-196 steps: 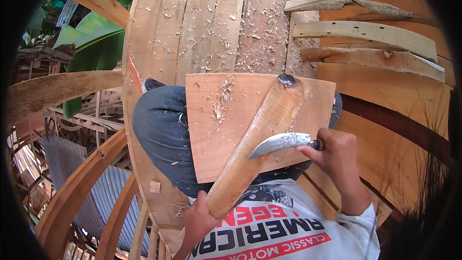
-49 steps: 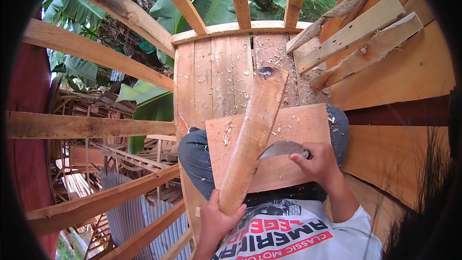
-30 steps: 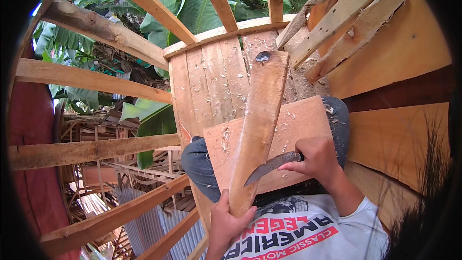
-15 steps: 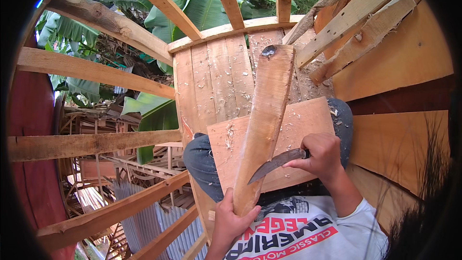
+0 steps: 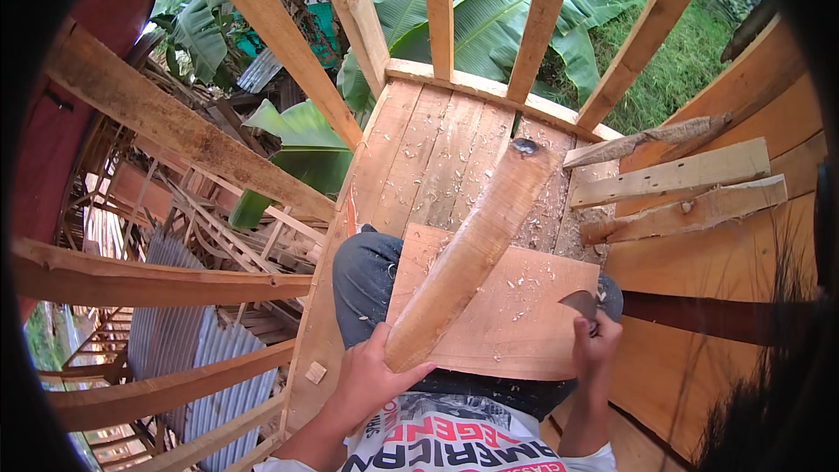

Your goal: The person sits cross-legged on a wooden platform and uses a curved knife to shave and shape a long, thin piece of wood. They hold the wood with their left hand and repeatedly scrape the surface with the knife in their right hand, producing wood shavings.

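Note:
My left hand (image 5: 377,376) is closed around the near end of a long wooden plank (image 5: 472,253). The plank slants away to the upper right and has a dark knot near its far end. Beneath it a flat wooden board (image 5: 524,306) rests across my lap, dotted with shavings. On the right, my right hand (image 5: 596,345) grips a knife (image 5: 580,302) by its dark handle. The curved blade points up and to the left, over the board's right edge and apart from the plank.
Plank flooring (image 5: 437,166) strewn with shavings lies ahead, bordered by wooden railing slats (image 5: 535,26). Several rough offcuts (image 5: 690,177) lean at the right by a plywood wall (image 5: 699,253). Corrugated metal sheets (image 5: 223,376) lie below at the left, with banana leaves (image 5: 481,22) beyond.
The knife has moved off the plank to the right, and its blade has turned upward. The plank now tilts more to the right. My view has swung left.

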The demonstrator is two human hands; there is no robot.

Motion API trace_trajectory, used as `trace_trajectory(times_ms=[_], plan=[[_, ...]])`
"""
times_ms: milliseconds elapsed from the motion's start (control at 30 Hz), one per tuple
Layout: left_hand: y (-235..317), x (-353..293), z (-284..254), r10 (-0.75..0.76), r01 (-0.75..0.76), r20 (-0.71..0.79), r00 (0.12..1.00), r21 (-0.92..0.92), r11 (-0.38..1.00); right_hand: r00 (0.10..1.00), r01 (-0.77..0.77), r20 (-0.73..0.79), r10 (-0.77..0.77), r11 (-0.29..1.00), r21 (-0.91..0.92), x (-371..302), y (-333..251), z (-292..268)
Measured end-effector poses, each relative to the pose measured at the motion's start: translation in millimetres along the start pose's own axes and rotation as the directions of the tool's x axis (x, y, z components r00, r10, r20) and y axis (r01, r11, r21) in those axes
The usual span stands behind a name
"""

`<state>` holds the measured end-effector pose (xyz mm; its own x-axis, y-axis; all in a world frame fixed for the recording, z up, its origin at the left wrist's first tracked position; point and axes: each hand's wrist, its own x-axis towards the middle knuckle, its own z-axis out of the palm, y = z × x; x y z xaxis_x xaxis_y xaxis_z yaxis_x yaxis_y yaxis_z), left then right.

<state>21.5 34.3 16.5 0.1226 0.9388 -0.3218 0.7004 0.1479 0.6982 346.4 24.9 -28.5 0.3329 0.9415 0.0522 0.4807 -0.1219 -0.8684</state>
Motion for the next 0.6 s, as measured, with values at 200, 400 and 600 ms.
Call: trace_trajectory(times_ms=[200,400,600], plan=[[54,22,24,0.199,-0.198,0.066,0.978,-0.017,0.980,0.964,-0.193,0.257,0.063,0.831,0.522,-29,-21,55],[75,24,33,0.264,-0.260,0.201,0.943,-0.048,0.964,0.896,-0.409,0.412,0.167,0.674,0.615,-28,-52,46],[55,35,10,0.307,-0.053,0.585,0.751,-0.409,0.911,0.910,-0.413,0.364,0.200,0.530,0.741,-24,-46,37]])
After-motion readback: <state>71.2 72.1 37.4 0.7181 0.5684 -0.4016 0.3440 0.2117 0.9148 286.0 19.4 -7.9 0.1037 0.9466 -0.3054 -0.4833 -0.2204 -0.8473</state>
